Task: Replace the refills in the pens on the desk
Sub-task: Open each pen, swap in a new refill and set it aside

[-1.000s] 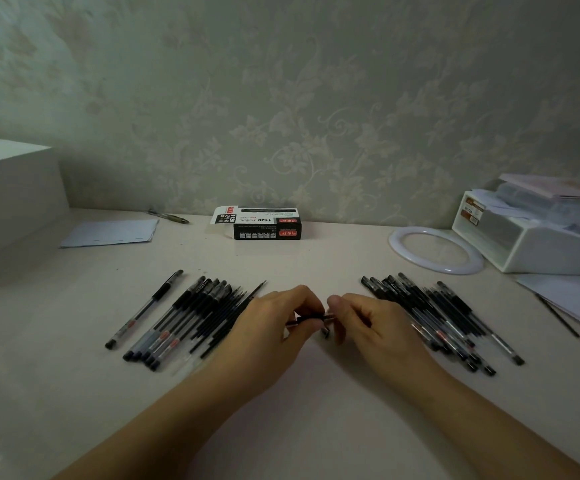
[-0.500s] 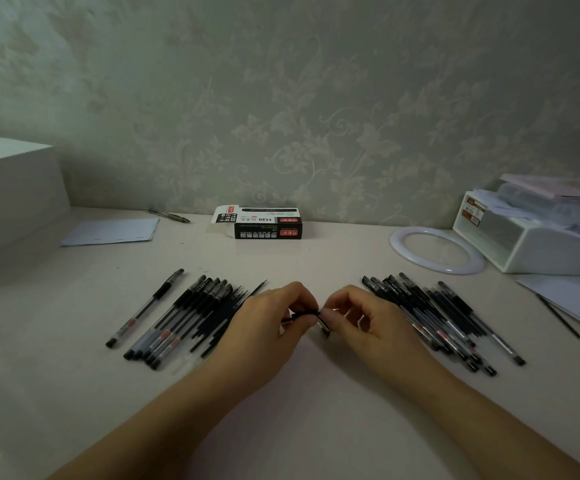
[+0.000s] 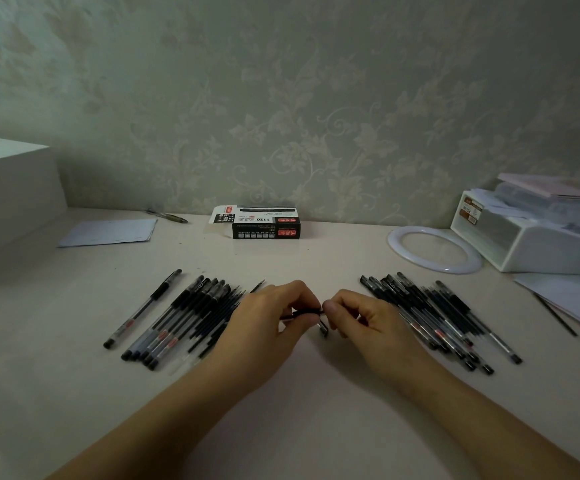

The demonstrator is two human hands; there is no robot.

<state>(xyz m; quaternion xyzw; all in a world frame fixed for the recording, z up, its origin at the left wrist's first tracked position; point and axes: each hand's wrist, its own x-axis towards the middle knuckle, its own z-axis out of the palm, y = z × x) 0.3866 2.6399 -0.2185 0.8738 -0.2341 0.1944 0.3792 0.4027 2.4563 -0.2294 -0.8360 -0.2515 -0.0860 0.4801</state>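
Fingers of the left hand are curled and pinched on a short black pen piece, which is held just above the counter between the two hands. Its long axis is seen to run left to right, level, with the right end pointing straight at the fingertips of the right hand. Those right fingertips are curled in and closed at that end, and a small dark part is seen just below them; whether it is gripped or merely lying beside them cannot be told. The coming move is judged to turn on that shared axis: the two hands face each other along it, so a twist or pull would be made in line with the piece. Outward, one fan of pens is laid on the counter by the left hand, another fan by the right. Farther back, a black box is set near the wall.
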